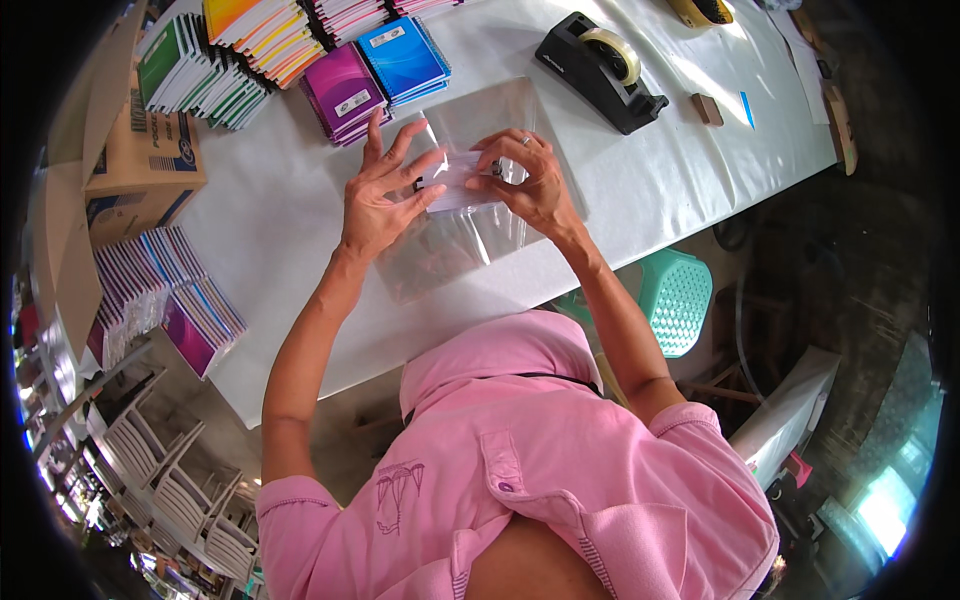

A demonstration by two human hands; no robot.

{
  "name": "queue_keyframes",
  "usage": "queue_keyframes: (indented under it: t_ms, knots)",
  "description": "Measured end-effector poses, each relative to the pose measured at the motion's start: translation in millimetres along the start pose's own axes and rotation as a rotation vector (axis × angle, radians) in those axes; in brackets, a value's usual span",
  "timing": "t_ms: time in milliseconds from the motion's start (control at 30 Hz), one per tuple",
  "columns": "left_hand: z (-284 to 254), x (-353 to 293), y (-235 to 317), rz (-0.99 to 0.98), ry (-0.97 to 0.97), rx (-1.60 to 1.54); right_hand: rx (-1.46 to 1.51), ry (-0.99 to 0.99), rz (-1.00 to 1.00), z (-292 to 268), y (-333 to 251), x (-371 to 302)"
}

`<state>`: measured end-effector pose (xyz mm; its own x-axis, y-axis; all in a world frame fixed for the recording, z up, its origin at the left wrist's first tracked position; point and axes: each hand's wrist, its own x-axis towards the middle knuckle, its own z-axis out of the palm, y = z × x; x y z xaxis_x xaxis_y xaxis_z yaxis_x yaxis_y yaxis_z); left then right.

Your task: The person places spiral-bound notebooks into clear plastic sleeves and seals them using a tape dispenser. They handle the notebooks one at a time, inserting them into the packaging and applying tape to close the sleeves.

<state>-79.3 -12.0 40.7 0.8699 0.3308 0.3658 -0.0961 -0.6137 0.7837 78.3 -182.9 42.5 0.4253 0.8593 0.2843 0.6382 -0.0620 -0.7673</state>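
Note:
A small pale, whitish-lavender paper piece (458, 180) lies between my hands, with a small dark spot at each end. What exactly it is, I cannot make out. My left hand (378, 200) grips its left end between thumb and index finger, the other fingers raised and spread. At the right end, my right hand (532, 185), with a ring on one finger, pinches it with thumb and bent fingers. Beneath both hands are clear plastic sleeves (410, 265) spread on the table. Just beyond my left hand stand a purple notebook stack (343, 90) and a blue notebook stack (405, 55).
A black tape dispenser (598, 75) and a small brown block (708, 109) sit on the white-covered table (290, 330). Green notebooks (185, 75), yellow notebooks (265, 40), a cardboard box (145, 165) and wrapped notebooks (165, 290) are leftward. A green stool (678, 300) stands right of me.

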Motion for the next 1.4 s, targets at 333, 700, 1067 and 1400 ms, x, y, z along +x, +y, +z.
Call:
queue_keyframes:
  t_ms: [333,700,1067,1400]
  knots:
    - [-22.3,52.2,-19.5,-0.432,-0.656,-0.534,0.680,-0.184,0.555,-7.6,-1.2,19.8]
    - [-35.0,37.4,25.0,0.255,-0.577,0.564,0.077,-0.143,0.044,-2.5,-11.3,12.3]
    - [-11.7,12.0,52.0,0.172,-0.454,0.678,-0.246,0.149,0.707,-238.2,186.0,18.9]
    - [3.7,-5.1,69.3,-0.008,-0.419,0.735,0.673,-0.106,0.620,-245.0,191.8,13.9]
